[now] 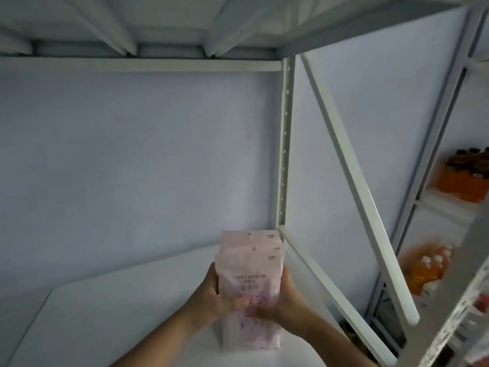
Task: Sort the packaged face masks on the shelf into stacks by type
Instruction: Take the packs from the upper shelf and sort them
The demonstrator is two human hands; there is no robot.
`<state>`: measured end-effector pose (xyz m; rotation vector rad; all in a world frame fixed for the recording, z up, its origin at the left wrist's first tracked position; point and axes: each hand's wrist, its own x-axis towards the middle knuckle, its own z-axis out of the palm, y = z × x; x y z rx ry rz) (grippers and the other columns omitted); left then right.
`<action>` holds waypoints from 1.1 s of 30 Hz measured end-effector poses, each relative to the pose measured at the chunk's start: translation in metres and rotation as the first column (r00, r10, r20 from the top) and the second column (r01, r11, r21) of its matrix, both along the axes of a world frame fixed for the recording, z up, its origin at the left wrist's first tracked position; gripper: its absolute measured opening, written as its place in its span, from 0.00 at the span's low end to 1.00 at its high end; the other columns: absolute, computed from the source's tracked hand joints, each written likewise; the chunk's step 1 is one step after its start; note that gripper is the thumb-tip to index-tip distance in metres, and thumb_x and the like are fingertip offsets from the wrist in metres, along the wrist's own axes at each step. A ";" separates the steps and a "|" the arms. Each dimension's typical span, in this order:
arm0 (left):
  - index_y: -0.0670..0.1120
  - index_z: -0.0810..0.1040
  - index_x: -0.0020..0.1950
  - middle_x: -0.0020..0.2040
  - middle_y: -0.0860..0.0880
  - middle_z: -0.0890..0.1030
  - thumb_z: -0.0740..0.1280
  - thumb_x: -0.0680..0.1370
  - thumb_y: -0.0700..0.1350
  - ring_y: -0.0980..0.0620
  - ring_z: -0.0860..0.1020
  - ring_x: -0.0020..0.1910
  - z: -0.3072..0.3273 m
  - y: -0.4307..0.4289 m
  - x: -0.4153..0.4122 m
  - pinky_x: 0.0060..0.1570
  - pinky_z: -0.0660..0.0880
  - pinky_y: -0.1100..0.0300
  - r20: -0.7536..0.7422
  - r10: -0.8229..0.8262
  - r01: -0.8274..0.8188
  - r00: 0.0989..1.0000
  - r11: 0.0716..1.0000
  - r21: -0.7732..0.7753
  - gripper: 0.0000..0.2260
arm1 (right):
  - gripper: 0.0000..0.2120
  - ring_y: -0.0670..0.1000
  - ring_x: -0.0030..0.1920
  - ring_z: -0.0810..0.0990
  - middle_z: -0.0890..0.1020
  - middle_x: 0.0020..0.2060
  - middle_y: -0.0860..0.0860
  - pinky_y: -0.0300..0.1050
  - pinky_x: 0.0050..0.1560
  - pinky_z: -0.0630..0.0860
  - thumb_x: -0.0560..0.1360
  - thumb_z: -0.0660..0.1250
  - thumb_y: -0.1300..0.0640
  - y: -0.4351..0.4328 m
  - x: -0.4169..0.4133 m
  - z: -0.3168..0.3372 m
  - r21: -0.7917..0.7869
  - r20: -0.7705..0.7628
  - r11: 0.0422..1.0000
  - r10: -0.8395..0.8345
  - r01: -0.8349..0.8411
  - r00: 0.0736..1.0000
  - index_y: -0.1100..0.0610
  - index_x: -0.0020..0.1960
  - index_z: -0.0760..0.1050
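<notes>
A stack of pale pink packaged face masks (251, 263) lies on the white shelf board (119, 313), near its right end by the metal upright. The packs overlap and their top edges step back toward the wall. My left hand (211, 295) grips the stack's left side, thumb over the top pack. From the other side my right hand (280, 298) holds the stack, its fingers curled over the lower front of the top pack. The lower part of the pile shows purple print and sticks out below my hands.
A white metal upright (284, 144) and a diagonal brace (352, 176) bound the shelf on the right. Beyond them, a neighbouring rack holds orange drink bottles (428, 268) and dark-capped bottles (468, 176). The shelf above (158, 25) hangs low overhead.
</notes>
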<state>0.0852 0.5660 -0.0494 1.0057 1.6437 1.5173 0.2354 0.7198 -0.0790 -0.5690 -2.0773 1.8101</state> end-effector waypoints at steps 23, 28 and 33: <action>0.45 0.85 0.55 0.46 0.46 0.89 0.76 0.71 0.57 0.45 0.88 0.46 0.001 0.065 -0.029 0.55 0.84 0.47 0.061 0.348 -0.309 0.935 0.888 -0.340 0.19 | 0.26 0.55 0.48 0.88 0.85 0.54 0.57 0.54 0.48 0.86 0.74 0.77 0.52 0.025 -0.020 -0.012 -0.262 0.131 0.959 -0.080 0.112 0.988 0.53 0.65 0.67; 0.42 0.85 0.52 0.45 0.43 0.89 0.78 0.73 0.58 0.42 0.88 0.47 -0.006 0.099 -0.047 0.57 0.83 0.46 0.160 0.447 -0.325 0.880 0.813 -0.484 0.20 | 0.25 0.58 0.51 0.86 0.82 0.54 0.57 0.57 0.49 0.86 0.73 0.75 0.53 0.035 -0.048 -0.011 -0.326 0.250 0.909 -0.183 0.261 0.951 0.56 0.65 0.69; 0.42 0.85 0.56 0.47 0.41 0.89 0.76 0.72 0.55 0.41 0.88 0.47 -0.019 0.124 -0.057 0.56 0.84 0.45 0.132 0.419 -0.309 0.898 0.816 -0.489 0.20 | 0.26 0.55 0.49 0.84 0.81 0.52 0.56 0.50 0.43 0.84 0.74 0.72 0.53 0.054 -0.069 -0.007 -0.256 0.279 0.899 -0.282 0.354 0.918 0.58 0.67 0.67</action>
